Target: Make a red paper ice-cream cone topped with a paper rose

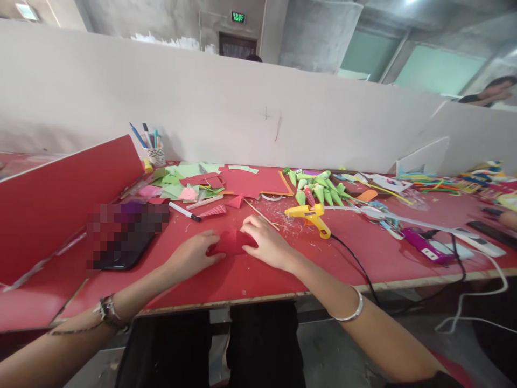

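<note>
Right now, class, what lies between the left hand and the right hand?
A piece of red paper lies between the left hand and right hand, as the head view shows.

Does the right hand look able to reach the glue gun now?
Probably yes: the glue gun lies near the right hand with nothing tall between, though that hand touches red paper.

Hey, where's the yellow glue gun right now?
In the head view, the yellow glue gun lies on the red table to the right of the right hand, just on the near side of the green cones.
</note>
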{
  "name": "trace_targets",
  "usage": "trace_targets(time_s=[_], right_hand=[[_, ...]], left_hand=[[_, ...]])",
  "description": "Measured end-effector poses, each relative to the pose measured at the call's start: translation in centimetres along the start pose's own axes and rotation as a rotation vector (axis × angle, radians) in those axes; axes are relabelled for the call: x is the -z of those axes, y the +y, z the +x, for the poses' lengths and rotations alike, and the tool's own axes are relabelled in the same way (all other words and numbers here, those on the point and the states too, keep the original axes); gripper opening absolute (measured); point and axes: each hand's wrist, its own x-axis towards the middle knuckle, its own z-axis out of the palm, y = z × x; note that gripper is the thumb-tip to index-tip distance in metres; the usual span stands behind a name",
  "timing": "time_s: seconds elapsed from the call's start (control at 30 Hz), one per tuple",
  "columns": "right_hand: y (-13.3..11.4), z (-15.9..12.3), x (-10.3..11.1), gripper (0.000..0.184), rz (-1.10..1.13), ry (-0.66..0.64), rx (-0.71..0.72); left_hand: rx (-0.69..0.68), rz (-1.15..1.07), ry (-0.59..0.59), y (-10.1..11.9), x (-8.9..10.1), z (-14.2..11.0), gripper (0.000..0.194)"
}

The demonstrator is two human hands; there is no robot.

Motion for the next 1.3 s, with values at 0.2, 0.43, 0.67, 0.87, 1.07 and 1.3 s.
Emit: trace_targets(time_s=[0.2,0.43,0.67,0.87,1.07,1.3], right_hand=[[0.9,2.2,1.0,0.014,0.248,0.081,-0.025],[2.5,3.8,2.0,0.005,0.485,0.176,0.034],[2.9,3.2,0.3,0.013,0.694,0.254,-0.069],[2.4,3.3,-0.7,0.012,0.777,0.31,-0.218],[2.1,3.3,-2.6,0.022,1.2,0.302,-0.473],[2.3,3.1,-2.8,0.017,1.297,0.443,-0.537]], left_hand=[[0.042,0.028,0.124,-0.1,1.5,2.1,0.021],[-0.13,-0.466,0.057,-1.2,3.2,4.2,0.038],[-0.018,-0.872,0.041,-4.6,1.4,4.5,0.044],[0.002,-0.559,0.246,-3.8,2.1,4.1,0.026],[0.022,-0.476,0.354,-2.3,0.7,3.9,0.021],[0.139,-0.811,0.36,-2.0,-0.1,3.9,0.046]])
